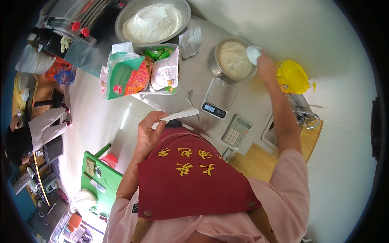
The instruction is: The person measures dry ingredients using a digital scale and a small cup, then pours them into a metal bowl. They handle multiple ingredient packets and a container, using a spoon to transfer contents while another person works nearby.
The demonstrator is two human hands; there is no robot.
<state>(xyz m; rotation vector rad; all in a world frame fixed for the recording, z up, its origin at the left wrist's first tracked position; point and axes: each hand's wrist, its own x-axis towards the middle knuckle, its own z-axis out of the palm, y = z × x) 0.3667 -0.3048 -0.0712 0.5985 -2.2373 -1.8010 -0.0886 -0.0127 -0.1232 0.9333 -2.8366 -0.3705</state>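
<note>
In my left hand [150, 127] is a folded piece of white paper [182, 114], pinched between thumb and fingers in front of the red apron. My right hand [265, 68] grips a small white cup or scoop [253, 55] at the right rim of a steel bowl [218, 69]. A pale, flour-like mass [232, 59] with a wet-looking patch fills much of that bowl. Below the bowl sits a digital kitchen scale [222, 94] with a lit display. A metal spoon [190, 96] lies to its left, and a calculator [237, 132] is nearer my body.
A large metal basin of flour [153, 22] stands at the back left. Before it, a plastic bin [179, 80] holds several packets. Crumpled paper [191, 41] lies beside them. A yellow jug [291, 76] and a faucet [307, 117] are at right. Another person [19, 136] stands far left.
</note>
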